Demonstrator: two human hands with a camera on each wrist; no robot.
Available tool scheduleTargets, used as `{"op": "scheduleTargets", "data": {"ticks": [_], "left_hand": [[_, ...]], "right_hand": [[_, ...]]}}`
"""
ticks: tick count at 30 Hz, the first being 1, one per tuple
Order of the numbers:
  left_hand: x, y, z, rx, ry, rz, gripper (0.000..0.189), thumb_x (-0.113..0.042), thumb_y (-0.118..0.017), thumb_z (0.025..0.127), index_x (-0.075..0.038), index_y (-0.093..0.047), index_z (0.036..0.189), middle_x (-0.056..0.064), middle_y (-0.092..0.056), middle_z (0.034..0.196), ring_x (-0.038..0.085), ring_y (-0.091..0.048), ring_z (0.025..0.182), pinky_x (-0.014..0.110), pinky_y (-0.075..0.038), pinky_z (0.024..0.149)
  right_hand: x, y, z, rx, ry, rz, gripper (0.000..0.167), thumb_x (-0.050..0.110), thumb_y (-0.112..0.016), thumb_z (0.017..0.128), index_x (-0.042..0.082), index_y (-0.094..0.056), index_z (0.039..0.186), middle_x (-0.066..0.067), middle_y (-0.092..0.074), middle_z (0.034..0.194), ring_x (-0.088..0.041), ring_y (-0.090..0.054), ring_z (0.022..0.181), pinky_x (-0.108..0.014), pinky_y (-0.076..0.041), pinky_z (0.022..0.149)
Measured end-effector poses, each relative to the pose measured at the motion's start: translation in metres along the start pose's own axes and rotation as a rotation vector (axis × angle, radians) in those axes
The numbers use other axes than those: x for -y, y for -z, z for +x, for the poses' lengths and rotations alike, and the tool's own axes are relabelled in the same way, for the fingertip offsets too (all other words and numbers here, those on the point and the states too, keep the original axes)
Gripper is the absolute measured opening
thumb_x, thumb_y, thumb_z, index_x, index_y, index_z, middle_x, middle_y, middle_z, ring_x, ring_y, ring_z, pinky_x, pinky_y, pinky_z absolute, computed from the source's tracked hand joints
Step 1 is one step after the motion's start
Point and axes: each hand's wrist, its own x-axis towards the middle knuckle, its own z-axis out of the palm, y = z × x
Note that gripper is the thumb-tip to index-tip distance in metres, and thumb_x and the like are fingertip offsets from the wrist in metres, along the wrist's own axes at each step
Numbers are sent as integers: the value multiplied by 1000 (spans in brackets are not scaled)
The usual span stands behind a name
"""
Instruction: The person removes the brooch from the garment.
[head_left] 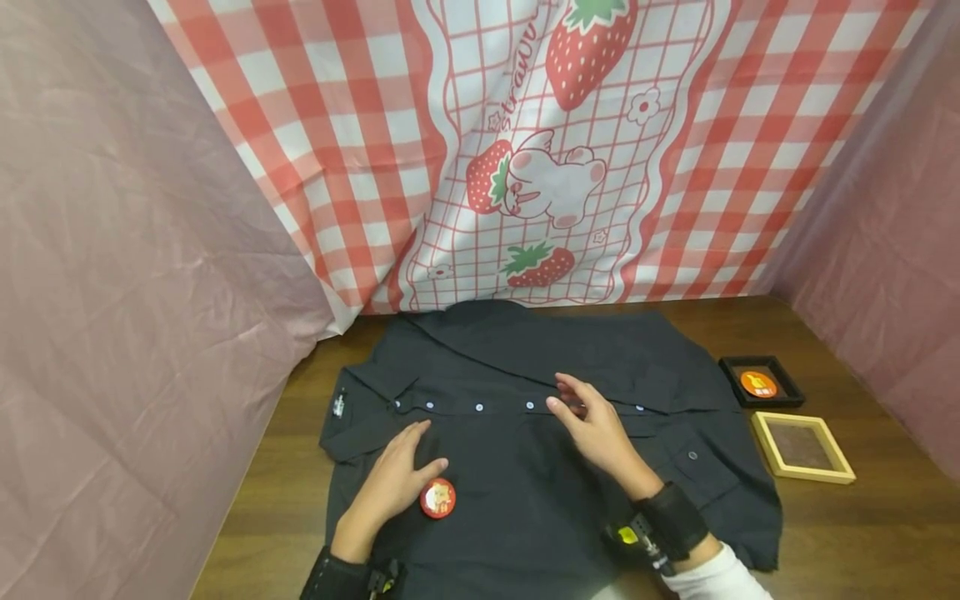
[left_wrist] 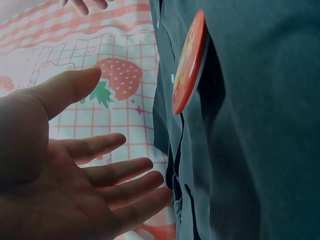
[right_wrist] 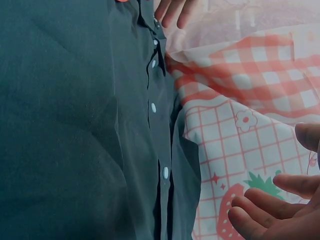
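A dark button-up shirt [head_left: 495, 467] lies spread on the wooden table, its collar to the left and a row of white buttons [head_left: 479, 407] running across it. On the shirt's front sits a round red badge [head_left: 438, 498] with a pale figure; in the left wrist view the badge [left_wrist: 190, 62] stands slightly off the cloth. My left hand [head_left: 397, 475] hovers beside the badge, fingers extended and holding nothing. Over the button row, to the right, is my right hand [head_left: 596, 429], its fingers loosely bent and holding nothing. The right wrist view shows that hand [right_wrist: 280, 210] apart from the cloth.
At the table's right, a black frame [head_left: 795, 392] holds an orange round badge [head_left: 758, 384]. A pale yellow frame [head_left: 776, 454] lies just in front of it. A red-and-white checked cloth [head_left: 360, 167] hangs behind, with pink curtains [head_left: 135, 292] at both sides.
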Motion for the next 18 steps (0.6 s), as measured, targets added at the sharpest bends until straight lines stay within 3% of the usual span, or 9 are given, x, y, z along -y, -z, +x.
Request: {"op": "scheduleTargets", "data": {"ticks": [9, 18], "left_hand": [[-1, 0, -2, 7, -2, -7, 65, -27, -71, 87, -2, -46, 141, 25, -43, 148, 42, -39, 139, 60, -33, 111], [0, 0, -4, 1, -12, 2, 66, -25, -73, 86, -1, -46, 141, 26, -43, 147, 43, -39, 138, 60, -34, 111]], "right_hand": [[5, -6, -2, 7, 3, -6, 45, 20, -63, 95, 1, -54, 135, -19, -62, 122, -35, -61, 114, -50, -52, 94], [5, -11, -6, 33, -21, -5, 47, 23, -63, 95, 2, -54, 136, -19, -59, 130, -34, -61, 116, -49, -51, 97]]}}
